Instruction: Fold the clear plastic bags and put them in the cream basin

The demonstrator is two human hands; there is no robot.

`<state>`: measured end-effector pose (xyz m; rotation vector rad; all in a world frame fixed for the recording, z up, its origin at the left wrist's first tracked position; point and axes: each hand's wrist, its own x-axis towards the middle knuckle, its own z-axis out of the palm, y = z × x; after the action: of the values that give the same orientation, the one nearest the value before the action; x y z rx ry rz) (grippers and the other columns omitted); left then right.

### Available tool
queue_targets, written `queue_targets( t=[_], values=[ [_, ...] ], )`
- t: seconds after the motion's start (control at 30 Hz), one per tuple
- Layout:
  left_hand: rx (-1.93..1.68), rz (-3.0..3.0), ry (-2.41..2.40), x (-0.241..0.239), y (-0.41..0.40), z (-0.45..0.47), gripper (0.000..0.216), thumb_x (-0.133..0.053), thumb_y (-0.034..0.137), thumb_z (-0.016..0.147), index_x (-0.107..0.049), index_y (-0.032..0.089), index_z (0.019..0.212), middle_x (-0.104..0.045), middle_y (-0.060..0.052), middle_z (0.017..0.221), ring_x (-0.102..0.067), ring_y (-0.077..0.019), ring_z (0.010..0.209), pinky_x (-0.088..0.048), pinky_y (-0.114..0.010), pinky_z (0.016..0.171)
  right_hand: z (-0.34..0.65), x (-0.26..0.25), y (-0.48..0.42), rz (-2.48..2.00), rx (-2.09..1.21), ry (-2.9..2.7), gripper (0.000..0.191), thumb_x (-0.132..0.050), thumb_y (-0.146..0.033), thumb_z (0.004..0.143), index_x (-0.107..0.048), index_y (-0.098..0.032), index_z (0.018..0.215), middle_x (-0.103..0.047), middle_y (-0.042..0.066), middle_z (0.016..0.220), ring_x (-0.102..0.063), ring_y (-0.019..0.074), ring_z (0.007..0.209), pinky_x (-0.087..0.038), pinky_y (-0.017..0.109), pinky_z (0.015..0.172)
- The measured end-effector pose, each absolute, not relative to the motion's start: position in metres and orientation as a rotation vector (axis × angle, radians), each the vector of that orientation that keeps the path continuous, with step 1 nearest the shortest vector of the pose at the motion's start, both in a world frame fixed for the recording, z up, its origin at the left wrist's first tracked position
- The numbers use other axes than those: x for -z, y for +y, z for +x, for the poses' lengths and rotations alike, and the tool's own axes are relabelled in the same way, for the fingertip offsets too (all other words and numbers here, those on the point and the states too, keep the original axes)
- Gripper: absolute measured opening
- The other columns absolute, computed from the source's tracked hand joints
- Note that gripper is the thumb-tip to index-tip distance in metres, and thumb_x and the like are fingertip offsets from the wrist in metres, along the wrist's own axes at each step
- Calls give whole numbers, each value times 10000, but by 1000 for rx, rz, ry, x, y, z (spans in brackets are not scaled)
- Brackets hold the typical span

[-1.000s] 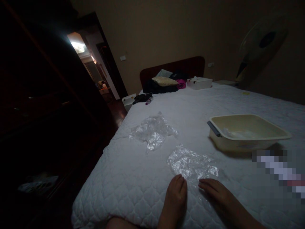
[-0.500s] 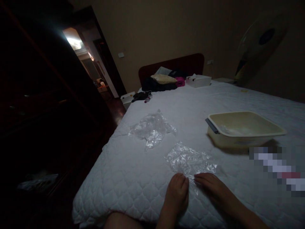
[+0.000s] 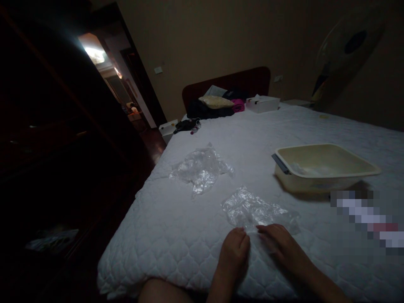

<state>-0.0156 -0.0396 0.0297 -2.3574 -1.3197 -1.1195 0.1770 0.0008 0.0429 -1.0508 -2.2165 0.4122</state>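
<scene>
A crumpled clear plastic bag (image 3: 252,210) lies on the white quilted bed cover in front of me. My left hand (image 3: 234,248) is closed at the near edge of this bag, its fingers curled on the plastic. Just to the right, my right hand (image 3: 279,242) is bent over the same edge, thumb and fingertips together on the film; part of its grip is hidden. Farther off to the left lies a second clear plastic bag (image 3: 202,168), spread and wrinkled, touched by neither hand.
A cream plastic tub (image 3: 328,183) with a grey handle stands on the quilted bed cover (image 3: 164,235) to the right, something clear inside it. Beside it is a blurred-out patch. Clothes, a pillow (image 3: 216,102) and a white box (image 3: 262,104) lie by the headboard. A fan (image 3: 350,46) stands at right.
The near bag's edge has been drawn in between my hands, and its right side now spreads farther right. My right hand has shifted slightly up. The other bag and the tub stay put.
</scene>
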Motion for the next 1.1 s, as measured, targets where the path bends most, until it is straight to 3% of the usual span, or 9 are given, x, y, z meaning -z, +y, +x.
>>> queue_targets(
  t=[0.1, 0.3, 0.43, 0.6, 0.87, 1.1],
  values=[
    [1111, -2323, -1310, -29, -38, -14, 170, -419, 109, 862, -569, 133, 939, -643, -102, 888, -607, -186, 876, -534, -345, 782, 173, -43, 4, -1199, -466, -2102, 321, -455, -334, 844, -553, -201, 1119, -657, 88, 1009, -602, 226, 929, -480, 405, 821],
    [1007, -2351, -1465, -28, -37, -10, 170, -401, 146, 896, -564, 171, 935, -624, -54, 831, -598, -158, 814, -525, -338, 768, 160, -56, 8, -1405, -621, -1945, 387, -439, -419, 842, -487, -168, 1132, -648, 43, 754, -615, 208, 736, -484, 369, 725],
    [971, -2375, -1328, -26, -37, -12, 178, -425, 102, 876, -560, 138, 987, -626, -77, 915, -589, -177, 885, -492, -400, 858, 156, -61, 9, -1402, -583, -1883, 329, -448, -422, 836, -470, -186, 1064, -623, 49, 824, -604, 192, 741, -481, 326, 692],
    [982, -2345, -1283, -24, -37, -14, 192, -424, 91, 869, -570, 107, 993, -631, -107, 948, -586, -205, 941, -509, -418, 848, 154, -62, 17, -1359, -406, -1870, 191, -476, -386, 809, -457, -208, 878, -572, 46, 807, -574, 184, 700, -462, 312, 644],
    [988, -2317, -1333, -24, -37, -13, 179, -432, 89, 867, -584, 109, 959, -638, -97, 904, -591, -204, 939, -523, -403, 832, 156, -62, 37, -1414, -534, -1948, 234, -539, -399, 762, -442, -217, 874, -568, 16, 742, -558, 177, 638, -436, 287, 573],
    [947, -2335, -1353, -24, -38, -13, 200, -400, 89, 870, -596, 117, 902, -634, -95, 902, -593, -211, 945, -506, -418, 855, 165, -65, 50, -1388, -544, -2133, 117, -495, -319, 789, -518, -206, 813, -597, 14, 717, -569, 174, 638, -430, 287, 587]
  ],
)
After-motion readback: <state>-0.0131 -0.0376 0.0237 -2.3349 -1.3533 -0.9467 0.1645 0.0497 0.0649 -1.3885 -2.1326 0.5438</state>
